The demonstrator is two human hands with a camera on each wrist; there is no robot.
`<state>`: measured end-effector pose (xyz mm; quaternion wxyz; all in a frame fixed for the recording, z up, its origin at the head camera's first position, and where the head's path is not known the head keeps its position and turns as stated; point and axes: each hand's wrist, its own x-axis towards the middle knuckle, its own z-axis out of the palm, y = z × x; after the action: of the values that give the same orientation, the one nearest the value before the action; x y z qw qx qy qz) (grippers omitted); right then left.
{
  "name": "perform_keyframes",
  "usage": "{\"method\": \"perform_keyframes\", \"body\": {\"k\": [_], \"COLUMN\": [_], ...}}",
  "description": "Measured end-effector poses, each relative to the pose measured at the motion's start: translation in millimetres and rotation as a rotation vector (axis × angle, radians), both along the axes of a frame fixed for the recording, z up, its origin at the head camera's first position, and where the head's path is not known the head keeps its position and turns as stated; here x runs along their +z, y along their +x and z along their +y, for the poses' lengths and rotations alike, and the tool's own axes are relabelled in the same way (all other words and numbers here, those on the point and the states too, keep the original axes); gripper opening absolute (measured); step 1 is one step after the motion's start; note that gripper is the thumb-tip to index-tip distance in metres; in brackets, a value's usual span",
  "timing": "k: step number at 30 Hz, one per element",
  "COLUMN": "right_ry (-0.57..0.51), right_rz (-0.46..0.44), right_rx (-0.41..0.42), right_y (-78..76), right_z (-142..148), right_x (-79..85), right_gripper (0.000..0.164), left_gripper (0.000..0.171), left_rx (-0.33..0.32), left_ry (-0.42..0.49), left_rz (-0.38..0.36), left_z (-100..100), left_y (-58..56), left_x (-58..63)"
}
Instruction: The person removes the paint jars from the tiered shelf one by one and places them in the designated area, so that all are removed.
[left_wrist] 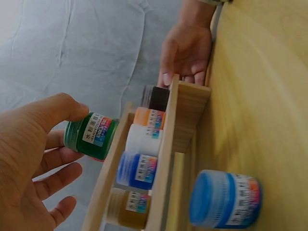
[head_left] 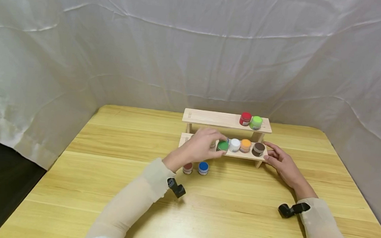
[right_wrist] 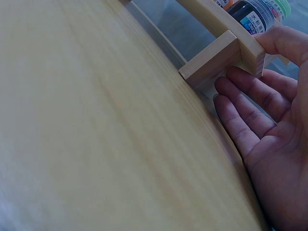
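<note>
My left hand (head_left: 203,144) pinches a green paint jar (left_wrist: 91,134) between thumb and fingers, above the lower tier of a two-tier wooden rack (head_left: 217,118). Along that tier stand a white jar (head_left: 234,145), an orange jar (head_left: 245,145) and a dark brown jar (head_left: 258,149). Beside the white one, a dark blue jar (left_wrist: 137,170) and an ochre jar (left_wrist: 129,208) show in the left wrist view, largely covered by my left hand from above. At the lower tier's right end, my right hand (head_left: 282,165) holds the board's end between thumb and fingers.
On the upper tier, a red jar (head_left: 245,119) and a light green jar (head_left: 256,122) stand toward the right. A reddish-brown jar (head_left: 187,168) and a blue jar (head_left: 203,168) sit on the wooden table (head_left: 236,219) before the rack. Pale cloth (head_left: 195,59) hangs behind.
</note>
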<state>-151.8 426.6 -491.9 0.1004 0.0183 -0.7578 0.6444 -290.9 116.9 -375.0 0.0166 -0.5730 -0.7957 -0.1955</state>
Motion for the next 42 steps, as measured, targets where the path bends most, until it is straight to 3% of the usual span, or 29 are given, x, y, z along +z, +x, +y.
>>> {"method": "perform_keyframes", "body": {"k": [15,27,42], "right_ry": [-0.017,-0.019,-0.023], "right_rz": [-0.002,-0.002,0.000], "right_rx": [0.006,0.003,0.006], "right_y": [-0.1,0.2,0.5], "right_z": [0,0,0], "right_x": [0.7,0.2,-0.4], "right_gripper": [0.058,0.059,0.059], "left_gripper": [0.041,0.039,0.039], "left_rx": [-0.014,-0.035,-0.039], "left_ry": [-0.069,-0.113,-0.138], "left_rz": [-0.045,0.033,0.062], "left_z": [-9,-10,-9], "left_y": [8.1,13.9,20.2], "left_x": [-24.3,-44.3,-59.1]}}
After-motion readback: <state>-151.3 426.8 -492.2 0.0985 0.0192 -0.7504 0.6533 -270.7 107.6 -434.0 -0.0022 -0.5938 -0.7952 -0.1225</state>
